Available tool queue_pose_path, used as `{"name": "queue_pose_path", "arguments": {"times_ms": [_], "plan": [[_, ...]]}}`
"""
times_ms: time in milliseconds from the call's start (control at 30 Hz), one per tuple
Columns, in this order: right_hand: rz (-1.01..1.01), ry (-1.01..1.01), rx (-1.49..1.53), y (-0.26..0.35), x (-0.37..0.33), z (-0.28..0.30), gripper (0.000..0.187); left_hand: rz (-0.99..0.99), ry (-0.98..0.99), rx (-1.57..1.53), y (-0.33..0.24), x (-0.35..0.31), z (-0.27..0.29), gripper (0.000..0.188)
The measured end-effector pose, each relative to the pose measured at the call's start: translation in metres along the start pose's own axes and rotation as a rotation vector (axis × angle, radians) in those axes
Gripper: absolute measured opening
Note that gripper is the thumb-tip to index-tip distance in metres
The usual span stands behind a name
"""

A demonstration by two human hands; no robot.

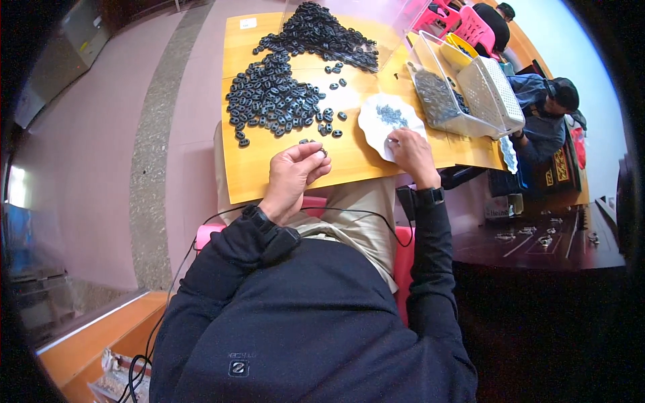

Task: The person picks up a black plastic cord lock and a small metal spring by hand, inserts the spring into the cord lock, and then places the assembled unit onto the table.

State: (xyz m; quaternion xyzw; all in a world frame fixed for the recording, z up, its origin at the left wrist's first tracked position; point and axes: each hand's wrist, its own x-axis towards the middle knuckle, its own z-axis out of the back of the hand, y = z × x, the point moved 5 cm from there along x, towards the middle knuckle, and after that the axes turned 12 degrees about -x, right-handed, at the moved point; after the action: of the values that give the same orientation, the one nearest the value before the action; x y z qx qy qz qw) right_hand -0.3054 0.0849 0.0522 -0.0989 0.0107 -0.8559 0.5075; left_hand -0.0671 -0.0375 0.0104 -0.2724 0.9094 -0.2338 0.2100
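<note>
My left hand (293, 176) is raised over the table's near edge, thumb and fingertips pinched on a small dark piece (324, 152). It looks like one of the black oval two-hole pieces (275, 101) heaped on the table just beyond. At the near right rim of a white scalloped plate (371, 124), my right hand (413, 156) reaches in with its fingertips together. Whatever they pinch, if anything, is too small to make out. Tiny grey parts (391, 114) lie in the middle of that plate.
A clear plastic box on its side spills a larger black heap (319, 30) at the back. To the right stand a clear bin (437, 121) of dark parts, a white perforated basket (496, 94) and a yellow bowl (457, 46). Another person (544, 111) sits beyond.
</note>
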Motion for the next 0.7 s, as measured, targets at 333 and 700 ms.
{"name": "queue_pose_path", "arguments": {"times_ms": [333, 700], "plan": [[-0.039, -0.114, 0.081, -0.008, -0.002, 0.009, 0.012, 0.010, -0.030, 0.014, 0.004, 0.001, 0.003, 0.018], [-0.049, -0.037, 0.107, -0.011, -0.004, 0.013, 0.015, 0.040, -0.010, -0.001, 0.008, 0.004, 0.006, 0.017]]}}
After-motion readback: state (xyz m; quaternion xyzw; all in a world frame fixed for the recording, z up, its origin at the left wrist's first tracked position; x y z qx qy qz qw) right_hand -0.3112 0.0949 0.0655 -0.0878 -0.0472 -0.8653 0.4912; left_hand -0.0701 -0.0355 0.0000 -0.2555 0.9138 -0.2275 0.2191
